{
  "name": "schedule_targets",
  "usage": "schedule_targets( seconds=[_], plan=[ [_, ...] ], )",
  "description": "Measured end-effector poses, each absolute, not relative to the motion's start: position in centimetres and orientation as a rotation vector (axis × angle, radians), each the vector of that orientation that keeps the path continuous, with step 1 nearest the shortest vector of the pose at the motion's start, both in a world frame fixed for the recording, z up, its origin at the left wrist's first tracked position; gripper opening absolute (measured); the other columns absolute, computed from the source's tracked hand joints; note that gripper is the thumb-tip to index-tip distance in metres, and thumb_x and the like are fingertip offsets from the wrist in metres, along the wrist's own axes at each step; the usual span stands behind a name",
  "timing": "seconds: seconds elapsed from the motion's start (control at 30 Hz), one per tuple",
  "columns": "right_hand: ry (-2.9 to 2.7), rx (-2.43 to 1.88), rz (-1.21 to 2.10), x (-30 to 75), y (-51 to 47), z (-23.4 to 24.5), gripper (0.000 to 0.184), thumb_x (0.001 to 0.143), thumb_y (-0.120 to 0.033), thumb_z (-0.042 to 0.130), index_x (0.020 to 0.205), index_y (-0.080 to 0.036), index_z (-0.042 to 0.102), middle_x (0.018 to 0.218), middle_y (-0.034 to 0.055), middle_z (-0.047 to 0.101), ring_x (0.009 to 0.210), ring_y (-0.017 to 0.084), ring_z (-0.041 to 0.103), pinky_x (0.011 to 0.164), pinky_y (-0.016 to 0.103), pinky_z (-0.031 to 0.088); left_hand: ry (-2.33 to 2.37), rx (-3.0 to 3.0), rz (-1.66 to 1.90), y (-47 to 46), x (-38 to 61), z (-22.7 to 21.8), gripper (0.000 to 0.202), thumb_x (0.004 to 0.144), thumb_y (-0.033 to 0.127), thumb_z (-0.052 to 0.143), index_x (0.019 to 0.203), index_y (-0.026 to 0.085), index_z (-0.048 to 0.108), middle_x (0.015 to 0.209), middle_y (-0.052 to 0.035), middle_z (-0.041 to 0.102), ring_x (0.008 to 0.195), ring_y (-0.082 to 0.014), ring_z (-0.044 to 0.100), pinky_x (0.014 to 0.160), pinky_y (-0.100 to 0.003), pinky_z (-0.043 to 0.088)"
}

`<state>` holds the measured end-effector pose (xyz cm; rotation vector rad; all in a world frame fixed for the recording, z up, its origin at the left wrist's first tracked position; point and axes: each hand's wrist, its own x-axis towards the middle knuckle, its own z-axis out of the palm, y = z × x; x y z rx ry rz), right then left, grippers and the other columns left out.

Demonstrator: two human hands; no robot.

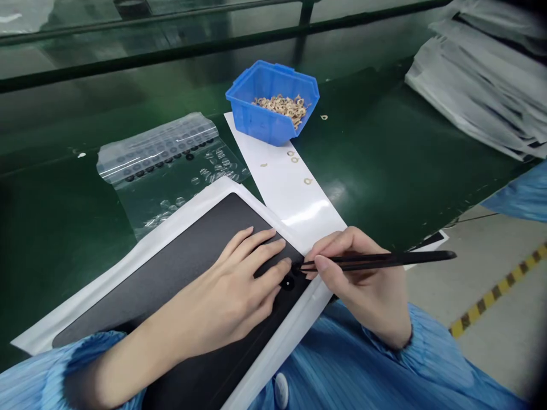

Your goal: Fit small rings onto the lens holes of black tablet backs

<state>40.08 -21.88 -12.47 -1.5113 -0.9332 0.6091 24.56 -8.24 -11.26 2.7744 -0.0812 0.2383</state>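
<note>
A flat black panel [179, 267] lies in a white wrapping sheet [64, 316] in front of me. My left hand [235, 290] rests on the panel, palm down, with its fingers apart. My right hand [371, 290] pinches a pair of black tweezers [397, 259] at the panel's right corner. The tips reach a small dark round piece [296, 267] near my left index finger; whether they grip it I cannot tell. Just below sits a black round recess or disc [287, 282] with a pale dot in its middle.
A blue bin [256, 122] holds many small tan rings. It stands on a white strip [294, 199] with several loose rings. At left lies a clear plastic bag [158, 148] with rows of black rings. White foam sheets [474, 85] are stacked at right, near a blue sleeve [521, 193].
</note>
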Motion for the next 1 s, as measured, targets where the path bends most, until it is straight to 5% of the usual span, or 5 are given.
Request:
schedule_targets(
  seconds=[1.0],
  plan=[
    [-1.156,-1.724,0.605,40.4,-20.8,-11.3,0.015,0.079,-0.011,0.057,0.070,-0.021,0.049,0.069,0.0014,0.058,0.059,0.013,0.056,0.047,0.024,0.046,-0.056,2.744,0.236,-8.4,24.8,-10.8,0.027,0.095,0.016,0.039,0.117,0.010,0.054,0.123,-0.0127,0.054,0.126,-0.0277,0.039,0.109,-0.048,0.028]
  ],
)
